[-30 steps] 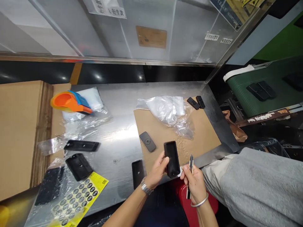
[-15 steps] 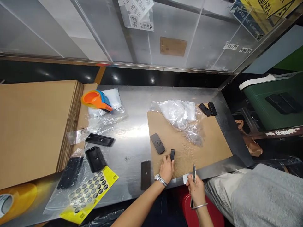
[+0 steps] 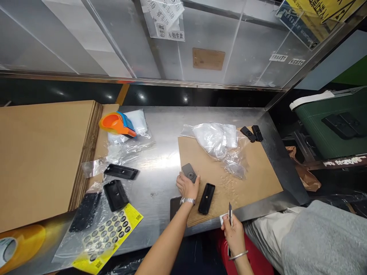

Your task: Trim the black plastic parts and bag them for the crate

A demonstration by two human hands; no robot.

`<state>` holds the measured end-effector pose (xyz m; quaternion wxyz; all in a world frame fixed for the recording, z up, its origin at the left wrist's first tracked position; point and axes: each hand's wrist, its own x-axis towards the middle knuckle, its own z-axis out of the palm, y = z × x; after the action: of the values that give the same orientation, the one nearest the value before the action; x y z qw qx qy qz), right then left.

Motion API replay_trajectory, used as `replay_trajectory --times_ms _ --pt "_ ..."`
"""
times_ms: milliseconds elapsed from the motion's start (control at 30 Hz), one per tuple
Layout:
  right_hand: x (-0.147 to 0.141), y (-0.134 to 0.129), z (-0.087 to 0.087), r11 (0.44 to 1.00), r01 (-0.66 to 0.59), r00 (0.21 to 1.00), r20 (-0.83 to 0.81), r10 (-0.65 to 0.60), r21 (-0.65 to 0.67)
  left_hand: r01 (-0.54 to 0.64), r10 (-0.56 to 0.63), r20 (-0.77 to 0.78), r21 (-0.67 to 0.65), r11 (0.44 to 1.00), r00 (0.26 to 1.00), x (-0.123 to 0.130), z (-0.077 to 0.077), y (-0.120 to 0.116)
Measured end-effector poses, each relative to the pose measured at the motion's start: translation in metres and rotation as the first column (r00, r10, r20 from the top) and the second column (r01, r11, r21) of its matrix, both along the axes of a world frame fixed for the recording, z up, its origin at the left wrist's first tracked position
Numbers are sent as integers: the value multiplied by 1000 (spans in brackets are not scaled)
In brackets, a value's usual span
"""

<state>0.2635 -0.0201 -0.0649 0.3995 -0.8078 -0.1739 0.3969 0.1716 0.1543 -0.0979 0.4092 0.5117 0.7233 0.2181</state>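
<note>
My left hand (image 3: 187, 187), with a metal watch at the wrist, grips the near end of a flat dark grey cover (image 3: 189, 172) that has a round mark. Thumb and fingers lie along its two sides. Just right of that hand, a black shallow plastic housing (image 3: 207, 198) rests on the cardboard sheet (image 3: 258, 168), hollow side up. In my right hand (image 3: 235, 233) is a slim utility knife (image 3: 230, 211), its blade pointing away from me. A small white piece (image 3: 223, 218) shows beside those fingers. My left wrist partly covers another dark flat plate (image 3: 174, 208).
A clear plastic bag (image 3: 215, 139) lies on the cardboard, with two black parts (image 3: 252, 133) at the far right. To the left are black housings (image 3: 116, 194), a yellow sticker sheet (image 3: 126, 221), an orange tape dispenser (image 3: 114, 124) and stacked cardboard (image 3: 43, 160). Grey cloth (image 3: 323, 236) is at right.
My left hand has left the black housing, moved left and taken hold of the dark grey cover. The housing now lies fully uncovered. My right hand shifted slightly left with the knife.
</note>
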Motion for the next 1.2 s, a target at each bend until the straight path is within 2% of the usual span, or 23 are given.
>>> replay_trajectory --times_ms 67,133,200,267,333,367,433,467,500,533,600,667,800,867,967,1200 --pt "-4 2 3 999 -47 999 5 47 -2 -98 102 82 -53 994 991 5 -3 18" --pt "-7 4 9 996 -91 996 -5 91 13 -130 153 229 -116 985 961 5 0 28" --pt "-10 6 20 991 -130 991 -27 131 45 -101 171 418 -185 977 892 -1 11 30" --pt "-11 8 37 981 -173 984 -28 176 87 -28 166 586 -237 971 793 -10 27 23" --pt "-11 12 57 965 -237 972 18 236 111 55 178 735 -281 958 654 -17 48 13" --pt "-11 14 68 955 -277 960 59 272 107 95 211 808 -311 946 550 -19 59 7" --pt "-9 18 88 924 -376 916 177 359 73 189 349 904 -398 898 249 -19 79 -3" --pt "-8 20 96 903 -426 879 258 400 50 235 404 904 -427 873 141 -17 88 -8" --pt "-7 22 103 882 -471 830 349 435 22 269 439 896 -441 856 72 -15 96 -11" --pt "-6 24 110 862 -507 768 446 459 -13 282 445 894 -441 852 53 -12 103 -14" --pt "-5 27 119 835 -541 627 615 478 -97 280 421 905 -421 863 63 -9 114 -18" --pt "-6 29 125 823 -535 496 718 489 -192 257 414 906 -424 869 94 -7 123 -21" --pt "-8 29 135 800 -475 283 797 533 -366 228 467 856 -511 829 221 -7 133 -24" --pt "-9 29 140 778 -458 205 800 563 -430 216 484 835 -540 814 263 -8 136 -24" --pt "-10 31 146 749 -449 143 788 599 -487 231 495 818 -563 793 294 -9 138 -24" --pt "-13 36 153 704 -446 93 754 651 -553 271 465 811 -565 779 354 -11 136 -25"
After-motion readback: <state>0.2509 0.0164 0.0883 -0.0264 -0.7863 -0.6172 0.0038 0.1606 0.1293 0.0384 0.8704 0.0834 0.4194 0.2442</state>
